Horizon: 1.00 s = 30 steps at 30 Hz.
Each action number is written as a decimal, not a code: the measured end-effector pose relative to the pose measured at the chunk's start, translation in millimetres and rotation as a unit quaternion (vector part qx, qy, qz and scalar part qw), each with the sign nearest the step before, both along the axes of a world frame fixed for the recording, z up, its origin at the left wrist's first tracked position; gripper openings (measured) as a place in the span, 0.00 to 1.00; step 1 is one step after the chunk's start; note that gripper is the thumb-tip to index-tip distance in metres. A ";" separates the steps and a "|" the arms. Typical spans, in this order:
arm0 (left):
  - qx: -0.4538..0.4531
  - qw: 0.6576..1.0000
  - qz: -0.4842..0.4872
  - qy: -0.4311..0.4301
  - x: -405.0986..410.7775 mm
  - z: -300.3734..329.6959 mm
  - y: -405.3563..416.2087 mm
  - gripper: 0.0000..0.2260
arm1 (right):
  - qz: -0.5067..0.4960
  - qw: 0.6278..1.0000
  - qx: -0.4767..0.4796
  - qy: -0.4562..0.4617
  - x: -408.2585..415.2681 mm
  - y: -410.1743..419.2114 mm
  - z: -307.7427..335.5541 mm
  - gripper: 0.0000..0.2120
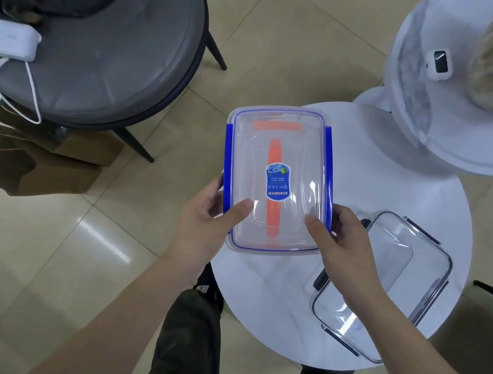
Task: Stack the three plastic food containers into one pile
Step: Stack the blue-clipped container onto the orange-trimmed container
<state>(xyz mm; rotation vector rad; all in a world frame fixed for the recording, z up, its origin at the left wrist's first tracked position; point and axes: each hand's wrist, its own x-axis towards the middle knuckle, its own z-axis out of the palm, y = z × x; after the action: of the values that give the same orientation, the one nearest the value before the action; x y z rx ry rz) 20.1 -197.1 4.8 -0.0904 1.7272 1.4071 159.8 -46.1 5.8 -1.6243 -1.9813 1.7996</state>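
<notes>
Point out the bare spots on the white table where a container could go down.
Bare tabletop lies at the near left, between the blue-clip container held in both hands and the black-clip container. Another patch sits at the far side, bordered by the fan base. The near right is crowded by the black-clip container.

Grey padded chair point(101, 47), white power strip point(7, 39) on it, brown paper bag point(42, 163), tiled floor point(286, 37)

Both bare forearms reach forward from the lower frame, left hand point(205, 213) and right hand point(344, 238) gripping opposite long sides of the blue-clipped container point(276, 181), thumbs pressed flat on its lid, fingers point(219, 183) curled under its edges, wrists roughly level.
</notes>
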 end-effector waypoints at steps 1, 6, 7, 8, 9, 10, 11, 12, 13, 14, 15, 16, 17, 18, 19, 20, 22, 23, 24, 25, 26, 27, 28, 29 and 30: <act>-0.006 1.000 0.000 0.004 0.1 0.1 0.8 0.21 | -0.004 1.000 0.000 0.004 -1.3 0.8 0.1 0.11; -0.023 1.000 0.014 0.005 -2.7 0.8 3.6 0.16 | -0.038 0.999 0.000 0.015 -13.4 6.7 1.3 0.10; -0.028 0.999 0.024 0.001 -4.7 0.4 4.7 0.15 | -0.042 0.999 0.002 0.016 -15.7 8.4 0.6 0.10; -0.034 0.999 0.033 0.001 -7.2 -0.9 5.2 0.14 | -0.045 0.999 0.003 0.019 -17.6 10.1 -0.2 0.10; -0.043 0.998 0.040 0.010 -9.6 -2.1 5.8 0.16 | -0.047 0.999 0.004 0.022 -19.2 11.8 -1.5 0.10; -0.055 0.997 0.044 0.023 -12.1 -3.6 6.0 0.19 | -0.047 0.999 0.006 0.026 -20.3 13.4 -2.5 0.10; -0.065 0.996 0.046 0.034 -14.3 -4.7 6.0 0.22 | -0.044 0.999 0.008 0.028 -21.1 14.8 -3.7 0.10; -0.072 0.995 0.048 0.041 -15.9 -5.6 5.4 0.24 | -0.036 0.999 0.010 0.029 -21.2 15.7 -4.6 0.11; -0.076 0.995 0.047 0.042 -16.9 -5.8 4.7 0.25 | -0.028 0.999 0.010 0.029 -20.6 16.2 -5.4 0.12; -0.077 0.995 0.045 0.039 -17.1 -6.5 3.4 0.25 | -0.020 0.999 0.009 0.030 -19.3 16.4 -5.7 0.13; -0.077 0.995 0.043 0.036 -16.8 -7.1 2.0 0.25 | -0.014 0.999 0.006 0.030 -17.6 16.3 -6.0 0.13; -0.075 0.996 0.043 0.033 -15.9 -7.2 0.9 0.24 | -0.010 1.000 0.004 0.029 -15.4 16.1 -6.2 0.13; -0.073 0.996 0.043 0.032 -14.8 -7.0 -0.2 0.25 | -0.008 1.000 0.002 0.026 -13.1 15.7 -7.0 0.13; -0.074 0.996 0.043 0.032 -13.6 -6.7 -1.2 0.26 | -0.007 1.000 0.001 0.022 -11.2 14.8 -7.2 0.13; -0.077 0.996 0.041 0.033 -12.0 -5.7 -1.3 0.28 | -0.006 1.000 -0.001 0.018 -9.5 13.9 -7.5 0.13; -0.079 0.995 0.040 0.034 -11.1 -5.7 -1.7 0.31 | -0.006 1.000 -0.003 0.017 -8.3 13.0 -7.9 0.13; -0.079 0.996 0.038 0.034 -11.2 -4.8 -1.5 0.34 | -0.007 1.000 -0.004 0.018 -7.8 11.6 -8.0 0.13; -0.077 0.996 0.036 0.032 -12.5 -4.8 -1.0 0.32 | -0.007 1.000 -0.004 0.019 -8.0 11.3 -7.9 0.13; -0.076 0.996 0.033 0.032 -14.4 -5.4 -0.7 0.29 | -0.007 1.000 -0.002 0.021 -8.6 11.5 -7.3 0.12; -0.078 0.996 0.030 0.032 -16.3 -5.9 0.1 0.27 | -0.008 1.000 -0.002 0.025 -9.3 12.1 -7.1 0.11; -0.080 0.996 0.028 0.035 -17.5 -6.8 0.2 0.25 | -0.010 1.000 -0.004 0.027 -9.5 12.5 -7.2 0.10; -0.082 0.996 0.027 0.037 -18.3 -8.0 0.0 0.23 | -0.010 1.000 -0.007 0.029 -9.4 13.1 -7.8 0.09; -0.081 0.996 0.027 0.038 -18.3 -8.9 -0.3 0.23 | -0.008 0.999 -0.012 0.031 -8.9 13.7 -8.1 0.08; -0.077 0.996 0.026 0.038 -17.2 -9.6 -0.7 0.23 | -0.006 0.999 -0.016 0.033 -8.3 14.1 -8.7 0.08; -0.072 0.996 0.027 0.038 -15.6 -10.6 -1.6 0.23 | -0.003 0.999 -0.019 0.034 -7.4 14.5 -8.7 0.08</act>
<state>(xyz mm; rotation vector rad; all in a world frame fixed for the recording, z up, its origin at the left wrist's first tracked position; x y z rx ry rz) 4.5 -198.7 -5.9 -0.1645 1.9014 1.3377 152.4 -31.7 -2.8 -1.5545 -1.9222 1.8762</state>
